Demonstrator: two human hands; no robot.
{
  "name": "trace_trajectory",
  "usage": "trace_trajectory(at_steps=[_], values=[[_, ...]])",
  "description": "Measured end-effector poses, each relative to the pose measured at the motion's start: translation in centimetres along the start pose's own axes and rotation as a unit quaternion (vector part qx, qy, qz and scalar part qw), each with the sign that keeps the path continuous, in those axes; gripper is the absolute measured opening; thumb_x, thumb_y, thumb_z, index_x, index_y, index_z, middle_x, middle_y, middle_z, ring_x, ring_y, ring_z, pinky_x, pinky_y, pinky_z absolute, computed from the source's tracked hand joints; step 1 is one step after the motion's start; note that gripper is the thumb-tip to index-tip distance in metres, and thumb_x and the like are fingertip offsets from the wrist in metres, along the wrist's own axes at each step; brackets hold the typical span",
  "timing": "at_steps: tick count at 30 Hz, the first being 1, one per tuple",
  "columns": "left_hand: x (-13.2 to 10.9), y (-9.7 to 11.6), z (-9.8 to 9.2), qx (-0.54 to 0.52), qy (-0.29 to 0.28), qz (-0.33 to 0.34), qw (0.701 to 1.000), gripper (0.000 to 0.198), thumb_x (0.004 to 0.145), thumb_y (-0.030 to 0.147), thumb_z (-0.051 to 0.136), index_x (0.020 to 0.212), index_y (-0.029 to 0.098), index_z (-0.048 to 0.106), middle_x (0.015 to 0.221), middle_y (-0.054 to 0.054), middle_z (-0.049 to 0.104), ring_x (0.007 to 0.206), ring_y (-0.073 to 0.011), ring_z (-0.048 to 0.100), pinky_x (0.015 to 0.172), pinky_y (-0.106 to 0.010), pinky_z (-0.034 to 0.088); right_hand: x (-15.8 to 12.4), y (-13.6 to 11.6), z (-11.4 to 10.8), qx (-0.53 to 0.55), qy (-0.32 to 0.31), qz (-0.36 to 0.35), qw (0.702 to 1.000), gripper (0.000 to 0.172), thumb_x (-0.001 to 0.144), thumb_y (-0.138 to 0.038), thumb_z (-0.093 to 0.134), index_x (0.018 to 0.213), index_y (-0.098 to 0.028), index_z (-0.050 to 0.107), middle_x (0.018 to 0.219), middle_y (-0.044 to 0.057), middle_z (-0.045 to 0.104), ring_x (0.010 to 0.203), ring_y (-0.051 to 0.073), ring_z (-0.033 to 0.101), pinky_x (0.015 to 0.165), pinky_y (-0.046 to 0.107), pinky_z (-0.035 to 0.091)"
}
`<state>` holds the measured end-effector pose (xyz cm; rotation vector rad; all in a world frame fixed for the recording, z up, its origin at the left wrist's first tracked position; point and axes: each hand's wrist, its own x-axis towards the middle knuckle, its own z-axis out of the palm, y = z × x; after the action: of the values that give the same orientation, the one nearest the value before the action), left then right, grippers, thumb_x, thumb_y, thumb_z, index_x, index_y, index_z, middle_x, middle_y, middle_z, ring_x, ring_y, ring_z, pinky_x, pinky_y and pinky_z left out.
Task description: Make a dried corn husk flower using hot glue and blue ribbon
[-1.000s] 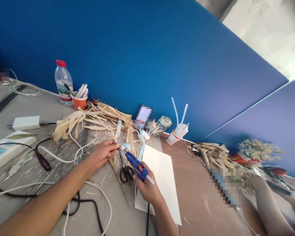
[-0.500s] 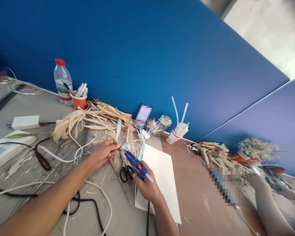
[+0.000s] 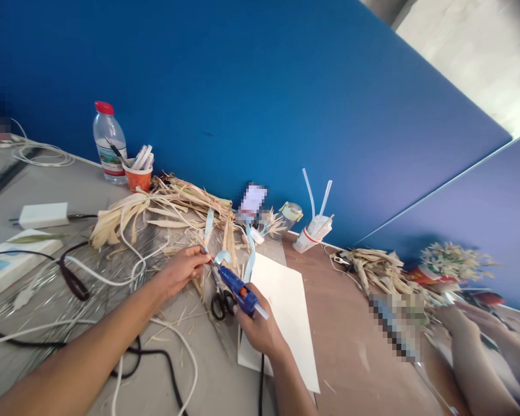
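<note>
In the head view my right hand [image 3: 260, 323] is wrapped round a blue hot glue gun [image 3: 236, 289], with a pale glue stick jutting from its back end. The gun's nozzle points at the fingertips of my left hand [image 3: 186, 268]. Those fingers are pinched on a light blue ribbon [image 3: 208, 225], part of which stands up above them while another part curls beside the nozzle. Whether the nozzle touches the ribbon I cannot tell. Black-handled scissors [image 3: 220, 305] lie just below the gun, partly hidden by it.
Dried corn husks [image 3: 190, 199] lie at the back by the blue partition [image 3: 208, 86]. A bottle [image 3: 110, 144], an orange cup [image 3: 137, 176] and a white cup [image 3: 305, 238] stand there. Cables and a power strip [image 3: 21, 260] spread left; white card [image 3: 286, 323] lies under my right wrist. Another person's arms [image 3: 472, 352] are at right.
My two hands, the glue gun and the ribbon hold almost the same place. At the far right, the other person's arms have shifted slightly.
</note>
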<state>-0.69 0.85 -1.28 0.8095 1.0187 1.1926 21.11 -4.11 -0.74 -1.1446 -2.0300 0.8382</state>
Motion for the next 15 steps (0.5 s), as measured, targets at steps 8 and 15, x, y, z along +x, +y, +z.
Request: trace_trajectory(at_steps=[8, 15], values=[[0.15, -0.29, -0.18, 0.009, 0.002, 0.004, 1.000, 0.020, 0.065, 0.028, 0.072, 0.070, 0.013, 0.060, 0.068, -0.001, 0.061, 0.038, 0.0005, 0.028, 0.040, -0.019, 0.015, -0.09, 0.12, -0.33, 0.012, -0.007, 0.014, 1.000, 0.005, 0.078, -0.017, 0.051, 0.080, -0.021, 0.048, 0.075, 0.001, 0.053, 0.070, 0.017, 0.051, 0.065, 0.028, 0.041], [0.06, -0.33, 0.02, 0.024, 0.012, 0.013, 1.000, 0.021, 0.063, 0.030, 0.073, 0.071, 0.013, 0.062, 0.068, 0.000, 0.059, 0.039, -0.0007, 0.029, 0.040, -0.019, 0.016, -0.06, 0.07, -0.14, -0.005, -0.009, 0.020, 1.000, 0.008, 0.077, -0.015, 0.050, 0.077, -0.021, 0.046, 0.075, 0.001, 0.052, 0.073, 0.018, 0.052, 0.068, 0.029, 0.040]])
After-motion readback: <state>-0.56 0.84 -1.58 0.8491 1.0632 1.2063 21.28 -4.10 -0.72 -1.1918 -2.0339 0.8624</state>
